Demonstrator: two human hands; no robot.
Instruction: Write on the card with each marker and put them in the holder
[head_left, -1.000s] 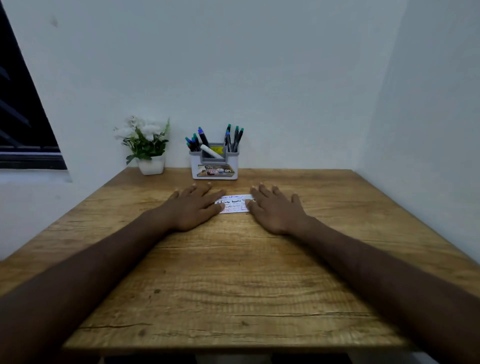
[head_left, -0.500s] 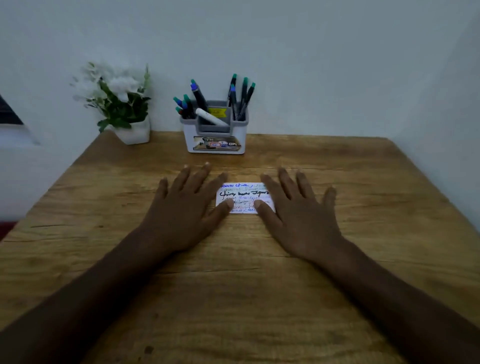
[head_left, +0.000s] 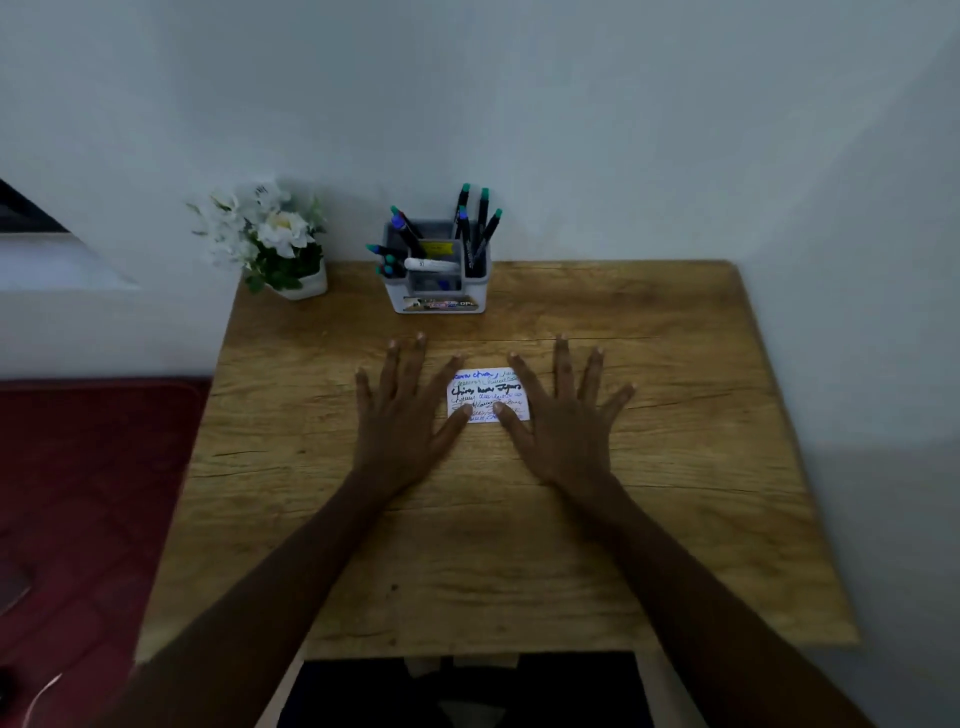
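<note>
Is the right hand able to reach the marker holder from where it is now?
Probably yes. The right hand lies flat and empty beside the card, and only bare table lies between it and the marker holder ahead, slightly to its left.

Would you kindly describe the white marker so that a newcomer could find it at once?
Start at the wooden table and look to its far edge by the wall, where a grey holder stands right of a flower pot. The white marker lies almost flat across the holder's top, while its dark neighbours stand up or lean.
</note>
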